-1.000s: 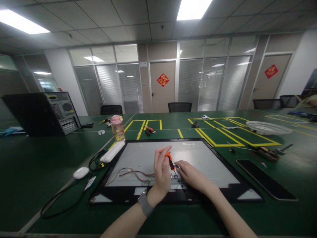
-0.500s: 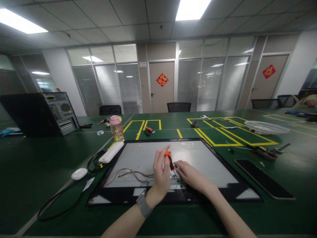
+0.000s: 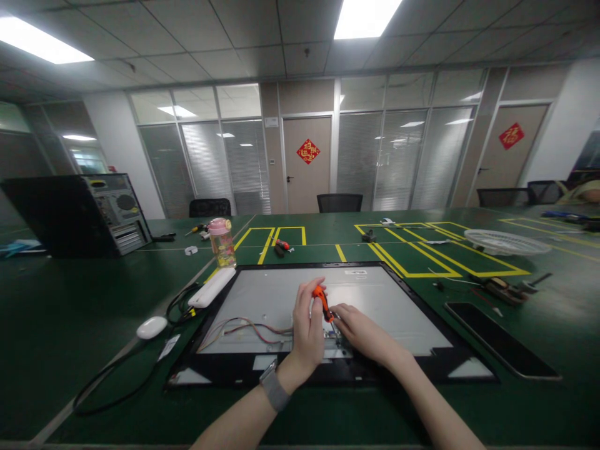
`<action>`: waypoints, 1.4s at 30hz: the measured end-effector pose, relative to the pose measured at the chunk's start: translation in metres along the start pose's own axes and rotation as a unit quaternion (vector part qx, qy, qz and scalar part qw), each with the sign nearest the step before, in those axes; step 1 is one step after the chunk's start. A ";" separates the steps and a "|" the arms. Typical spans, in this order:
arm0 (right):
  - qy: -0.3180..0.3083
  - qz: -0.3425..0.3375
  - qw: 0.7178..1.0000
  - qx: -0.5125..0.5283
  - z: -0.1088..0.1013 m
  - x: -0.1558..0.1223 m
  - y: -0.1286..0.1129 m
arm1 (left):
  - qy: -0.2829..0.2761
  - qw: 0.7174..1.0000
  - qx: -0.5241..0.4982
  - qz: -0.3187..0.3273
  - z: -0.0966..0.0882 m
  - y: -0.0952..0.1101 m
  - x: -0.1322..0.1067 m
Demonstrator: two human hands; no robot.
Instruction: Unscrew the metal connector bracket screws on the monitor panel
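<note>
My left hand (image 3: pixel 308 328), with a watch on its wrist, has its fingers closed round the handle of an orange and black screwdriver (image 3: pixel 322 302). The tool leans, its shaft pointing down at a small circuit board (image 3: pixel 330 334) near the lower edge of a flat display panel (image 3: pixel 394 306). My right hand (image 3: pixel 359 328) is closed beside the shaft, its fingertips together close to the handle's lower end. What those fingertips pinch is hidden. Thin coloured wires (image 3: pixel 255 326) run from near the board to the left over the grey metal back of the panel.
Left of the panel are a white power strip (image 3: pixel 212 288), a white mouse (image 3: pixel 151 327), black cables and a pink bottle (image 3: pixel 222 242). A black phone (image 3: pixel 501 339) and a tool with wires (image 3: pixel 506 289) lie right. An open computer case (image 3: pixel 70 215) stands far left.
The screwdriver handle has turned a little in my left hand, showing more orange. Both hands stay in nearly the same place; the whole view has shifted very slightly.
</note>
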State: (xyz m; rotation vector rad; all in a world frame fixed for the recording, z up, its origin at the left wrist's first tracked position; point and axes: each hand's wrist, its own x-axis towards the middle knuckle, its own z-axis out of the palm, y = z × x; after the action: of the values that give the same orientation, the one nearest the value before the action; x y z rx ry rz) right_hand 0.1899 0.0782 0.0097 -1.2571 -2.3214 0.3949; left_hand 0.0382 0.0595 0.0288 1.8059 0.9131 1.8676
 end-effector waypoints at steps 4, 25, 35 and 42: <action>-0.003 0.003 1.000 0.007 -0.002 0.000 -0.001 | 0.009 0.999 0.039 0.019 0.001 0.000 0.003; 0.005 -0.001 1.000 -0.001 -0.001 -0.001 -0.001 | 0.020 0.998 0.058 0.027 0.000 -0.002 0.003; 0.003 0.004 1.000 0.006 -0.003 -0.001 -0.002 | 0.005 0.998 0.050 0.045 -0.001 -0.002 0.002; 0.002 -0.001 1.000 0.006 0.000 -0.001 0.000 | 0.018 0.996 0.069 0.051 0.000 -0.001 0.004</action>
State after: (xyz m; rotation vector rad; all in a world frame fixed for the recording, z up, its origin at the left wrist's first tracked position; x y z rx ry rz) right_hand 0.1907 0.0776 0.0094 -1.2491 -2.3128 0.4039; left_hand 0.0372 0.0631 0.0315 1.9402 1.0022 1.9474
